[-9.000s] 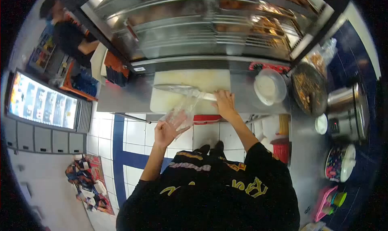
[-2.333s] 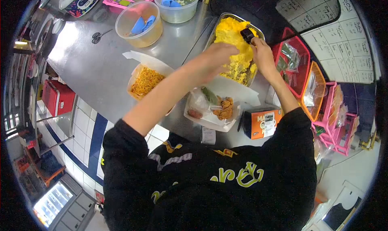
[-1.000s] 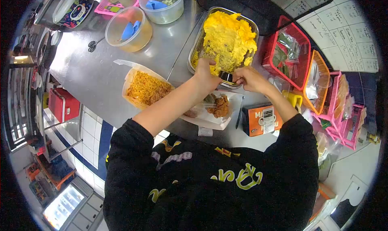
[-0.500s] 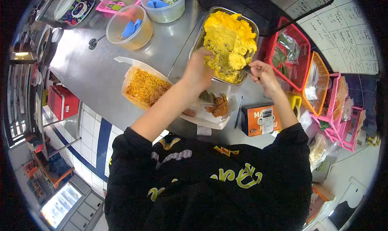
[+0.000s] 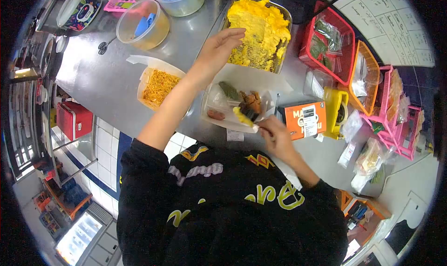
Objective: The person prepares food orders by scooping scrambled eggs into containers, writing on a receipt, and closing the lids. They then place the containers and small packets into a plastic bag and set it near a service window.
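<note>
My right hand point(image 5: 274, 136) is closed on a black utensil point(image 5: 250, 114), perhaps a spoon or spatula, smeared with yellow egg. The utensil is over the right side of an open paper food box point(image 5: 222, 122). Inside that box lie a brown fried piece point(image 5: 251, 99), a green leafy item point(image 5: 229, 91) and a small reddish-brown piece point(image 5: 215, 114). Above it, my left hand point(image 5: 220, 44) is open, fingers stretched, beside the wire-mesh tray point(image 5: 285, 15) of scrambled egg point(image 5: 258, 26). My left forearm partly covers a second box of orange noodles point(image 5: 159, 86).
Tubs with blue scoops point(image 5: 143, 33) and scissors point(image 5: 106, 46) are at the upper left. On the right stand an orange printed box point(image 5: 298, 119), a red basket point(image 5: 342, 63), an orange basket point(image 5: 370, 82) and a yellow container point(image 5: 333, 112).
My right hand has brought the utensil with egg from the tray down over the food box. My left hand has moved up and left, its fingers now extended, and the box's lid shows.
</note>
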A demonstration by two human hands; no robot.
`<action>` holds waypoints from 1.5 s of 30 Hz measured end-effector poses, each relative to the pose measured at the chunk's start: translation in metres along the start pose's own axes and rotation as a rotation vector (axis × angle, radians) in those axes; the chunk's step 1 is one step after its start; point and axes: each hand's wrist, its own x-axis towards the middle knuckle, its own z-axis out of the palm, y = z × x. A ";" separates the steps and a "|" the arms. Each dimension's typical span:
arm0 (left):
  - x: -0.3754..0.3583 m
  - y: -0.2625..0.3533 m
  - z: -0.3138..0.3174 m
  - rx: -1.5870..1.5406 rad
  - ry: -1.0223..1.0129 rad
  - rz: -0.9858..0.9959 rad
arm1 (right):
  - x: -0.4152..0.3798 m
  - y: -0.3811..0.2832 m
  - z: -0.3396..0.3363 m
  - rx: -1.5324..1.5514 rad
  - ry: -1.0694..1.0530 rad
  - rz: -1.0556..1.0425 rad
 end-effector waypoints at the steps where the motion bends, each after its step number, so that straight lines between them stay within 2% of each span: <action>1: -0.001 0.003 0.001 0.041 0.008 -0.030 | -0.006 0.012 0.016 -0.167 0.000 -0.098; 2: -0.002 0.005 0.003 0.041 0.004 -0.031 | -0.011 0.025 0.028 -0.167 0.002 -0.095; 4: -0.003 0.007 0.004 0.054 0.012 -0.081 | -0.010 0.036 0.042 -0.439 -0.004 -0.274; 8: 0.002 0.005 0.000 0.018 -0.023 -0.219 | -0.016 0.041 0.044 -0.372 0.050 -0.241; 10: 0.002 0.012 0.003 -0.135 -0.025 -0.367 | -0.020 0.049 0.042 -0.437 -0.013 -0.265; 13: 0.009 0.012 0.002 -0.140 -0.061 -0.451 | -0.021 0.053 0.042 -0.498 0.002 -0.337; 17: 0.009 0.019 0.006 -0.190 -0.060 -0.455 | -0.014 0.042 0.040 -0.436 0.032 -0.343; 19: 0.014 0.019 0.004 -0.192 -0.112 -0.529 | -0.009 0.023 0.025 -0.147 0.177 -0.215; 20: 0.015 0.019 0.006 -0.195 -0.110 -0.529 | -0.006 0.012 0.013 -0.147 0.173 -0.215; 22: 0.016 0.020 0.012 -0.387 -0.047 -0.717 | 0.001 -0.010 -0.021 0.012 0.275 -0.106; 25: 0.016 0.007 0.024 -0.508 -0.002 -0.804 | 0.039 -0.020 -0.074 -0.243 0.476 -0.247; 26: 0.020 -0.005 0.032 -0.525 0.079 -0.785 | 0.058 -0.019 -0.091 -0.368 0.515 -0.253; 27: 0.021 -0.025 0.029 -0.525 0.072 -0.780 | 0.082 -0.011 -0.104 -0.409 0.518 -0.265; 28: 0.020 -0.048 0.021 0.029 -0.238 -0.433 | 0.107 0.016 -0.114 -0.503 0.545 -0.349; 29: 0.020 -0.058 0.017 0.576 -0.518 -0.053 | 0.128 0.039 -0.121 -0.625 0.518 -0.345; 30: 0.024 -0.057 0.022 0.581 -0.515 -0.046 | 0.147 0.054 -0.125 -0.747 0.490 -0.341; 31: 0.027 -0.054 0.035 0.095 -0.292 -0.342 | 0.164 0.057 -0.125 -0.748 0.495 -0.350; 33: 0.032 -0.051 0.060 -0.897 0.198 -0.870 | 0.187 0.061 -0.116 -0.968 0.395 -0.220; 35: 0.035 -0.049 0.063 -0.862 0.242 -0.911 | 0.201 0.071 -0.103 -1.015 0.320 -0.223; 37: 0.033 -0.051 0.060 -0.895 0.122 -0.753 | 0.210 0.075 -0.094 -1.061 0.235 -0.222; 38: 0.037 -0.056 0.057 -0.901 0.124 -0.757 | 0.211 0.078 -0.091 -1.058 0.134 -0.202; 39: 0.042 -0.059 0.055 -0.902 0.144 -0.813 | 0.210 0.081 -0.087 -1.053 0.031 -0.177; 41: 0.044 -0.067 0.056 -0.903 0.164 -0.872 | 0.213 0.085 -0.084 -1.082 -0.016 -0.176; 43: 0.037 -0.048 0.063 -1.009 0.253 -0.721 | 0.217 0.083 -0.084 -1.044 -0.117 -0.234; 44: 0.038 -0.046 0.064 -1.008 0.253 -0.720 | 0.221 0.081 -0.085 -1.044 -0.116 -0.234; 45: 0.041 -0.043 0.065 -0.987 0.340 -0.766 | 0.226 0.079 -0.087 -1.030 -0.213 -0.179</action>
